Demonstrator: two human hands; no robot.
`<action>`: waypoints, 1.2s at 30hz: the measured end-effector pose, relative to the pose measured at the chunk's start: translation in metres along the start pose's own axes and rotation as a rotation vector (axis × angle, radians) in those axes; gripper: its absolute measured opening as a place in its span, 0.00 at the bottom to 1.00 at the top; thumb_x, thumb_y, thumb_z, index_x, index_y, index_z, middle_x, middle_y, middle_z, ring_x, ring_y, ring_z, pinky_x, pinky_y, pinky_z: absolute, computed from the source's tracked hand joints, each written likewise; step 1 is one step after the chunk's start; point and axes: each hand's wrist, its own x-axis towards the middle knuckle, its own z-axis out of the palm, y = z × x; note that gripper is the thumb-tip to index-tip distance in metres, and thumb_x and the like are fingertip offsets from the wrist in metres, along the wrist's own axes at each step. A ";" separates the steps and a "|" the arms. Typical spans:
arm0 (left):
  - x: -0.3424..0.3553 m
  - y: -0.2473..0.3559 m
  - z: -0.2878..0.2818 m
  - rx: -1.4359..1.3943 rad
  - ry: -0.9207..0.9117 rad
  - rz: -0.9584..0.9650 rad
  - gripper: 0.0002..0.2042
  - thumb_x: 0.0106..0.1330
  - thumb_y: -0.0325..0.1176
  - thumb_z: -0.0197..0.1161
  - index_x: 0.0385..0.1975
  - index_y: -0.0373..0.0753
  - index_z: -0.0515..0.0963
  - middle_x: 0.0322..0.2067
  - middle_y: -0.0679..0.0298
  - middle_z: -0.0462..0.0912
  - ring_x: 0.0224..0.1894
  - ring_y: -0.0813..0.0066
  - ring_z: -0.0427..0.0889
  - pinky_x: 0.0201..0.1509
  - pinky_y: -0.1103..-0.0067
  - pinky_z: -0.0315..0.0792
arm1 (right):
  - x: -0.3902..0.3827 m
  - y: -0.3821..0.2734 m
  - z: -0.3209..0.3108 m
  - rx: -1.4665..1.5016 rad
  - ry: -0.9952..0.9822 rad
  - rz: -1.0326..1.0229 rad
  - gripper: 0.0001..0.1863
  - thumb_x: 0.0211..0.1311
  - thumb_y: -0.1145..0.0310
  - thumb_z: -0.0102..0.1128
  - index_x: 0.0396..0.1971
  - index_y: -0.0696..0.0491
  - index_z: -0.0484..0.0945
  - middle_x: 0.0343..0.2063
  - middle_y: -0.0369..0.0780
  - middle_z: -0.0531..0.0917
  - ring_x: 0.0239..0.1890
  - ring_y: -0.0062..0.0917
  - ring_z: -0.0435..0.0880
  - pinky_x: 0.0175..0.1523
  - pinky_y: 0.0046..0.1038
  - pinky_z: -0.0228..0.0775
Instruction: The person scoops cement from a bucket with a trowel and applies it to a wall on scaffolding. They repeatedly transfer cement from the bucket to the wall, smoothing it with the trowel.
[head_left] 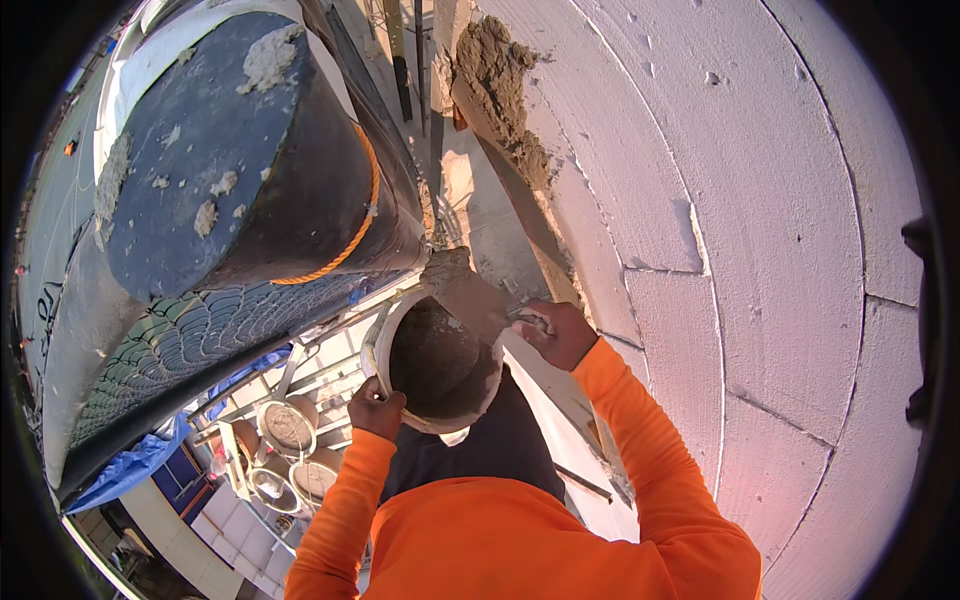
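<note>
A mortar bucket [432, 358] with a pale rim is tilted in front of my body, its inside coated with grey residue. My left hand [377, 408] is closed on the bucket's left rim. My right hand [558, 336] is wrapped around the handle of a trowel [478, 303]. The trowel's broad blade lies over the bucket's far right rim, with wet mortar [446, 264] at its far end. Beyond it, a thick heap of mortar [497, 85] sits along a ledge beside the wall.
A wall of large pale blocks [770, 230] curves up along my right. At the left stands a dark, mortar-spattered cylindrical form [215, 150] with an orange rope [350, 235] around it. Dark netting [200, 345], a blue tarp [140, 465] and several mortar-filled buckets [288, 426] are lower left.
</note>
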 end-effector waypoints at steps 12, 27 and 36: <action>0.000 0.020 0.006 0.086 0.048 0.074 0.12 0.53 0.31 0.65 0.36 0.36 0.86 0.25 0.61 0.85 0.26 0.74 0.81 0.36 0.73 0.77 | -0.055 -0.008 -0.029 0.102 0.491 0.053 0.11 0.75 0.62 0.60 0.38 0.56 0.77 0.20 0.36 0.76 0.25 0.23 0.79 0.31 0.31 0.71; -0.039 0.058 0.019 0.019 -0.144 0.180 0.13 0.55 0.28 0.67 0.40 0.30 0.83 0.27 0.64 0.83 0.27 0.80 0.78 0.34 0.78 0.75 | -0.032 -0.019 0.121 -0.652 -0.069 0.264 0.20 0.64 0.65 0.59 0.55 0.54 0.73 0.46 0.52 0.82 0.43 0.48 0.87 0.49 0.47 0.80; -0.017 0.039 0.010 -0.172 -0.136 0.055 0.05 0.56 0.27 0.67 0.27 0.33 0.80 0.21 0.66 0.80 0.22 0.79 0.77 0.27 0.79 0.73 | -0.076 -0.014 0.101 -0.560 -0.013 0.178 0.18 0.65 0.63 0.60 0.52 0.51 0.73 0.44 0.49 0.82 0.44 0.46 0.86 0.46 0.47 0.80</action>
